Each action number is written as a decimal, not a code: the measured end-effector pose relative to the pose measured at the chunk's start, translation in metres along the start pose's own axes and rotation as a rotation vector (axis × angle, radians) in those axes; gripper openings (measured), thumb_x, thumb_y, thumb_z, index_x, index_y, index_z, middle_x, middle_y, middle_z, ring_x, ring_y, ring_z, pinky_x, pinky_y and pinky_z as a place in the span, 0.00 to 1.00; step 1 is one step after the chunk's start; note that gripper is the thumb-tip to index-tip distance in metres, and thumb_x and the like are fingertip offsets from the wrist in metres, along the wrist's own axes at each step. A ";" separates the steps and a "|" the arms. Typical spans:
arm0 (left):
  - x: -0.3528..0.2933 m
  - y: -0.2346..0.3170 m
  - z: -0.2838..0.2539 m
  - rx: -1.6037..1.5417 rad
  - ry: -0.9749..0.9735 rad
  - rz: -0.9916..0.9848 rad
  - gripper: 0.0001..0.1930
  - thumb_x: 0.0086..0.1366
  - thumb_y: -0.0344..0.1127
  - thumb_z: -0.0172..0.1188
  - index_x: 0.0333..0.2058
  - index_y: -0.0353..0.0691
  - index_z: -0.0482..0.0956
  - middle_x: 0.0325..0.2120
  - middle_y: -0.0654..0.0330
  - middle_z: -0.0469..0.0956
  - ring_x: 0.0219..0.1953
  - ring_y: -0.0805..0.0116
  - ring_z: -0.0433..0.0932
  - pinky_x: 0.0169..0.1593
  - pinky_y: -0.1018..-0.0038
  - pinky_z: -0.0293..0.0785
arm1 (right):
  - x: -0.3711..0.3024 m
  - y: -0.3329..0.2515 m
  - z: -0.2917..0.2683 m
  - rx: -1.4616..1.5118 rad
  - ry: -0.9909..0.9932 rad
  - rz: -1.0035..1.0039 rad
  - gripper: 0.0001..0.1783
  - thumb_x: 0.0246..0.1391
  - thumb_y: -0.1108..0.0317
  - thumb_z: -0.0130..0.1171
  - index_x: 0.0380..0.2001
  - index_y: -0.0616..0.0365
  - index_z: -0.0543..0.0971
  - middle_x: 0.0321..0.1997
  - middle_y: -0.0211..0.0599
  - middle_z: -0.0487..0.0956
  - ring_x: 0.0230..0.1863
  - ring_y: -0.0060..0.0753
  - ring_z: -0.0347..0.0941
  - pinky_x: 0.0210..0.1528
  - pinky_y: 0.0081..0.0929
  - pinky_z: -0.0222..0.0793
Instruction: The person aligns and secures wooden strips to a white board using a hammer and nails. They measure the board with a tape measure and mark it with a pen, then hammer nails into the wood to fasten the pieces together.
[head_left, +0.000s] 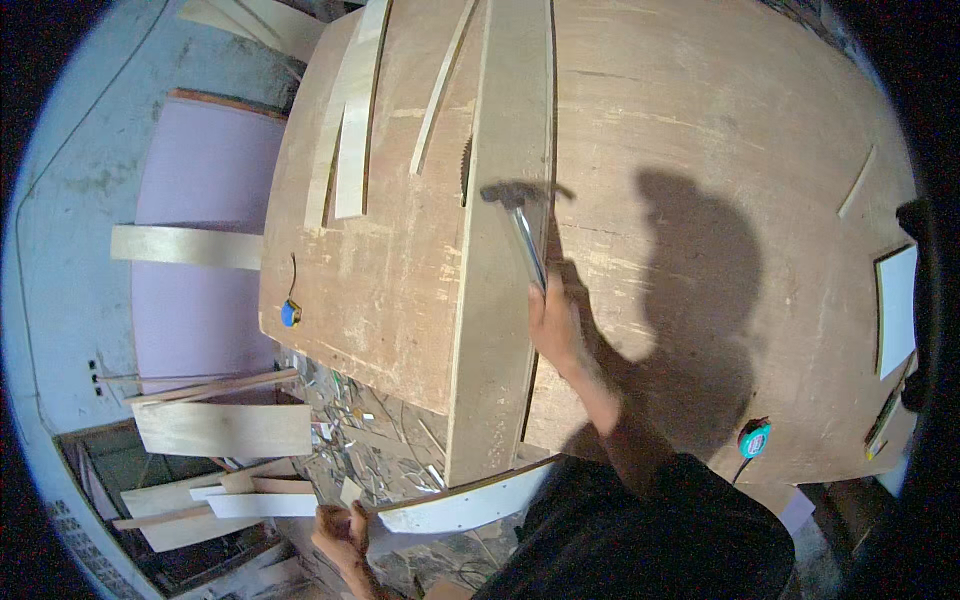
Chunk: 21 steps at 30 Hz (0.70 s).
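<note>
Hammer: up over the long board, near the middle of the table, with the top end toward the far side. Cannot tell if touching the wood or just above.

Right hand: wrapped around the low part of the handle, clamped tight with fingers and thumb.

Hammer head: dark, most likely metal, so probably the heavy part. Likely to tip down first and tug at the wrist. Hard all through, by the look, and not easy to break.

Handle: shiny, silver and straight. Likely stiff, with no bend. Maybe slippery in a sweaty palm. Best to hold low down for a big swing, or closer to the top for small, soft taps.

Left hand: low on the left, well apart from the hammer. Curled just beside a small pale wood piece and near a white strip. Cannot tell if pinching or only close by.

Small piece: likely light, thin and stiff. Best to take by the edges, with care for splinters.

Long board: flat and pale, running from the far side to the near edge. Likely stiff and too big for one hand. Best to grab by both long edges.

Saw blade: beside the left edge of the board, with teeth showing. Likely sharp. No place for fingers.
</note>
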<state>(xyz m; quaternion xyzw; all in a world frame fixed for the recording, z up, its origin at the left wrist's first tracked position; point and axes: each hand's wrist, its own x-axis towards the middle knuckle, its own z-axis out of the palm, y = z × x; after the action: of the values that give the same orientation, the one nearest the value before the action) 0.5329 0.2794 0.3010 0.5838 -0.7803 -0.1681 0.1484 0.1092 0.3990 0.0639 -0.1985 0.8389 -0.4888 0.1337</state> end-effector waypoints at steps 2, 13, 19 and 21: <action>0.001 0.004 0.002 0.189 0.018 0.122 0.16 0.58 0.37 0.76 0.28 0.36 0.76 0.18 0.60 0.80 0.23 0.76 0.78 0.28 0.75 0.73 | 0.013 -0.002 -0.008 0.033 0.151 -0.044 0.18 0.72 0.59 0.51 0.53 0.63 0.70 0.42 0.67 0.79 0.42 0.71 0.78 0.44 0.54 0.75; 0.000 0.013 0.001 0.214 0.041 0.071 0.19 0.57 0.41 0.77 0.28 0.33 0.78 0.17 0.54 0.81 0.22 0.69 0.81 0.28 0.72 0.75 | 0.003 -0.003 0.010 0.102 0.162 0.015 0.17 0.62 0.65 0.60 0.46 0.67 0.73 0.41 0.65 0.76 0.41 0.68 0.76 0.43 0.56 0.72; -0.001 0.003 0.001 0.231 0.086 0.144 0.19 0.56 0.41 0.78 0.28 0.33 0.78 0.14 0.58 0.78 0.19 0.71 0.78 0.27 0.72 0.73 | 0.032 0.015 0.008 0.065 0.142 0.003 0.17 0.62 0.62 0.60 0.41 0.69 0.77 0.37 0.64 0.77 0.38 0.66 0.77 0.44 0.54 0.74; -0.002 0.001 0.002 0.255 0.132 0.162 0.20 0.55 0.41 0.78 0.28 0.33 0.77 0.13 0.58 0.76 0.18 0.72 0.75 0.25 0.72 0.71 | 0.045 0.024 -0.004 0.117 0.140 0.005 0.17 0.63 0.61 0.58 0.38 0.70 0.78 0.35 0.64 0.77 0.39 0.65 0.78 0.44 0.54 0.75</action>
<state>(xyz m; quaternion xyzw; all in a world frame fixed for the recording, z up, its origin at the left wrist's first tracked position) 0.5319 0.2819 0.2991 0.5427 -0.8285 -0.0165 0.1374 0.0628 0.3917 0.0438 -0.1536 0.8168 -0.5491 0.0873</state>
